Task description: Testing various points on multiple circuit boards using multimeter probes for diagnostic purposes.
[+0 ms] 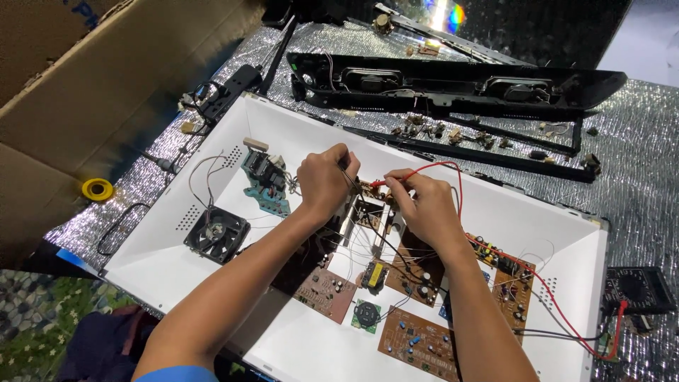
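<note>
Both hands meet over the middle of a white open chassis tray [495, 212] laid on a silver foil-covered table [636, 141]. The left hand [323, 180] is curled nearly closed, fingers pinched around a thin black test probe [348, 177] whose tip points down at a small brown component board [368, 189] standing near the tray's centre. The right hand [423, 205] is likewise closed in a pinch, gripping a red test probe [379, 183] aimed at the same board from the other side; the two probe tips sit just beside each other. A red lead [544, 290] loops up from the right hand, then runs across the tray to a black multimeter [636, 288] resting on the foil at the tray's right edge.

Inside the tray, a black cooling fan [216, 234] lies at the left, a blue-green circuit module [266, 182] just behind it, and several brown circuit boards [417, 343] spread beneath the forearms toward the near edge. Beyond the tray lies a long black speaker panel [453, 85], with loose small parts scattered just in front of it. A yellow tape roll [97, 189] sits on the foil at the left, beside a large cardboard box [85, 85].
</note>
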